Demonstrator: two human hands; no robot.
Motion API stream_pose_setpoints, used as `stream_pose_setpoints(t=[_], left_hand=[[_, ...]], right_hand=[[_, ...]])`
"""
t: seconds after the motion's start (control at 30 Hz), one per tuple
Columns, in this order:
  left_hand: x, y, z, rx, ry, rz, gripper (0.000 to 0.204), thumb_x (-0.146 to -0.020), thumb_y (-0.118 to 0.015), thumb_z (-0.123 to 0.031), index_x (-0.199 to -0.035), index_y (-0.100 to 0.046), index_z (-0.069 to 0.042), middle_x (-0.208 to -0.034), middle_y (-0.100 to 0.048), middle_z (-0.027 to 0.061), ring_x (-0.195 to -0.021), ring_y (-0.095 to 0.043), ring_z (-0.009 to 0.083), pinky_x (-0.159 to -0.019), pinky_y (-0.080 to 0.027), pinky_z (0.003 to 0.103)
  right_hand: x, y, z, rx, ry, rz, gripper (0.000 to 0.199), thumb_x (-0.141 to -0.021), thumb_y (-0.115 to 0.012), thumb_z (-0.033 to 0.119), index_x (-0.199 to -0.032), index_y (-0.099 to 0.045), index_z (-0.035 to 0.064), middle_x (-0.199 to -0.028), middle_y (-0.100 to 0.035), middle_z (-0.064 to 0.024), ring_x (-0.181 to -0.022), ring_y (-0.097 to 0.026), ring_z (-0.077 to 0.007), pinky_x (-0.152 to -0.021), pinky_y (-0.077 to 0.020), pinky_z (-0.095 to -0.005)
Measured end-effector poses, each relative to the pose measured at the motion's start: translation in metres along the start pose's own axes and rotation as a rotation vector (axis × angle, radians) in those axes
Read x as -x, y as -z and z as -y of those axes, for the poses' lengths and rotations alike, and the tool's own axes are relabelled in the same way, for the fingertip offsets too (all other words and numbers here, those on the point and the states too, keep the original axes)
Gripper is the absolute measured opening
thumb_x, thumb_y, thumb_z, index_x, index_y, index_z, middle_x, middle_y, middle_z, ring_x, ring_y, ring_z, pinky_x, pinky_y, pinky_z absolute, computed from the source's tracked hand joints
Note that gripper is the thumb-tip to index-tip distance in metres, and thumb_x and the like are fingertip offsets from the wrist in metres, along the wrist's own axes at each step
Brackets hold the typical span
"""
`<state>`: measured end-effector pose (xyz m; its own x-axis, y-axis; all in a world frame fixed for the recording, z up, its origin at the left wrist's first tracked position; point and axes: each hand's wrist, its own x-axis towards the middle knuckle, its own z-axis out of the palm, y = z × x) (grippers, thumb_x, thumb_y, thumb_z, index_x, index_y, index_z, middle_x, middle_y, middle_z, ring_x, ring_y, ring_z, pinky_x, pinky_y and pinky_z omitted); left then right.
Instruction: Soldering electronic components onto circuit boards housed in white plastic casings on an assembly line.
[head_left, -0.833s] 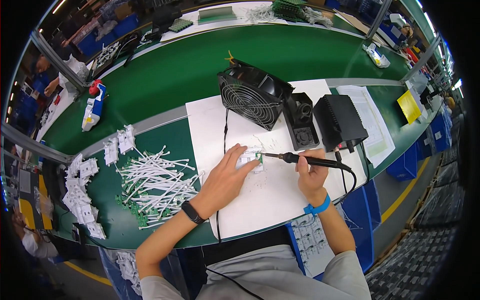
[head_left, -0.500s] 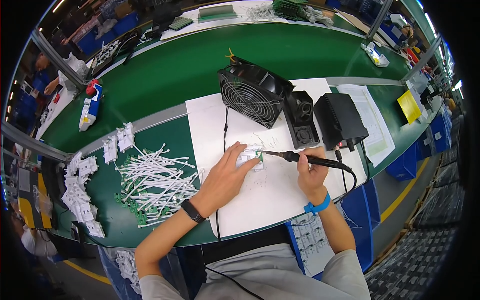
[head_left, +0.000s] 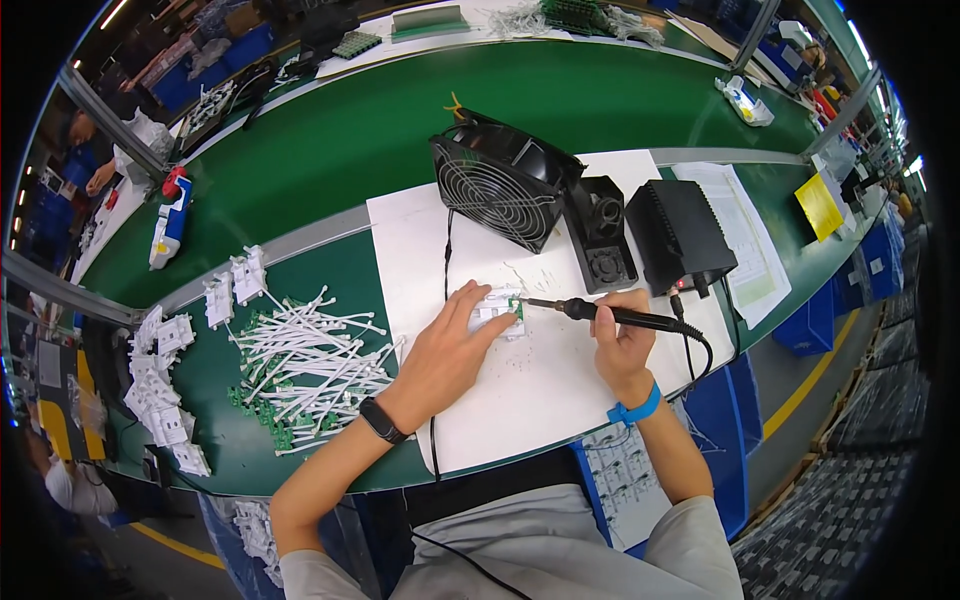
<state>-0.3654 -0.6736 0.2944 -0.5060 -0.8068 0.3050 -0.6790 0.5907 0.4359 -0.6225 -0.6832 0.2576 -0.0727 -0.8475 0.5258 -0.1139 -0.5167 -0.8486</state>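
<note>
We see 2 bare hands at work over a white paper sheet [head_left: 520, 400] spread on the green tabletop [head_left: 330, 160].

1. Left hand [head_left: 445, 355]: it lies palm down on the sheet, with the fingers [head_left: 478, 300] extended and pressed onto a small white plastic part with a green circuit board edge [head_left: 500, 310]. We read this as a flat pinning hold, not a closed grip. A black band sits at the wrist.

2. Right hand [head_left: 620, 340]: the fingers are curled fully closed around the black handle of a soldering iron [head_left: 600, 313], held like a pen. A blue band sits at the wrist.

3. Governing relation: the iron's long axis runs almost level across the view, handle toward the person's right, metal tip toward the left. The tip meets the right edge of the small part, just beside the left fingertips. The part therefore lies directly left of the right hand and at the tips of the left hand; the left hand is the nearer of the 2, being in contact. We cannot tell whether the tip touches the board or stands just off it.

4. Surroundings: a black square fan with a wire grille [head_left: 500, 190] stands at the far edge of the sheet, with a black iron holder [head_left: 600, 235] and a black box-shaped station [head_left: 680, 235] to its right. A loose heap of white wired leads with green boards [head_left: 310, 365] lies well to the left on the tabletop.
</note>
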Motion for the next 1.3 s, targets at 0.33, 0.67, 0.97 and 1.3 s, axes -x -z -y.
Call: stream_pose_setpoints(t=[0.33,0.67,0.97,1.3], left_hand=[[-0.002,0.005,0.004,0.073,0.030,0.024,0.045,-0.086,-0.068,0.000,-0.129,-0.053,-0.006,-0.144,-0.051,0.0184,-0.139,-0.047,0.0372,-0.108,-0.047,0.042],[-0.007,0.011,0.001,0.143,0.060,0.052,0.041,-0.089,-0.068,-0.001,-0.125,-0.048,-0.002,-0.142,-0.053,0.0197,-0.138,-0.048,0.0370,-0.109,-0.046,0.042],[-0.007,0.012,0.000,0.127,0.047,0.064,0.042,-0.089,-0.068,-0.002,-0.125,-0.047,-0.002,-0.143,-0.053,0.0195,-0.139,-0.047,0.0376,-0.109,-0.046,0.042],[-0.005,0.013,0.002,0.152,0.056,0.050,0.041,-0.089,-0.068,-0.002,-0.126,-0.049,-0.002,-0.144,-0.053,0.0196,-0.139,-0.047,0.0381,-0.110,-0.045,0.042]], right_hand=[[0.001,0.009,0.003,0.004,0.054,-0.001,0.008,-0.094,-0.063,0.004,-0.097,-0.056,0.0019,-0.072,-0.058,-0.0030,-0.059,-0.046,-0.0053,-0.053,-0.0371,-0.0219],[-0.006,0.007,0.018,0.004,0.086,0.148,0.015,-0.098,-0.060,0.012,-0.095,-0.052,0.0005,-0.072,-0.053,-0.0047,-0.059,-0.044,-0.0072,-0.054,-0.0343,-0.0237],[-0.006,0.008,0.019,0.040,0.095,0.117,0.015,-0.098,-0.060,0.013,-0.094,-0.052,0.0007,-0.071,-0.055,-0.0048,-0.058,-0.046,-0.0078,-0.055,-0.0367,-0.0235],[-0.005,0.006,0.011,-0.030,0.083,0.075,0.010,-0.092,-0.064,0.006,-0.093,-0.055,0.0021,-0.068,-0.061,-0.0051,-0.053,-0.049,-0.0081,-0.050,-0.0393,-0.0235]])
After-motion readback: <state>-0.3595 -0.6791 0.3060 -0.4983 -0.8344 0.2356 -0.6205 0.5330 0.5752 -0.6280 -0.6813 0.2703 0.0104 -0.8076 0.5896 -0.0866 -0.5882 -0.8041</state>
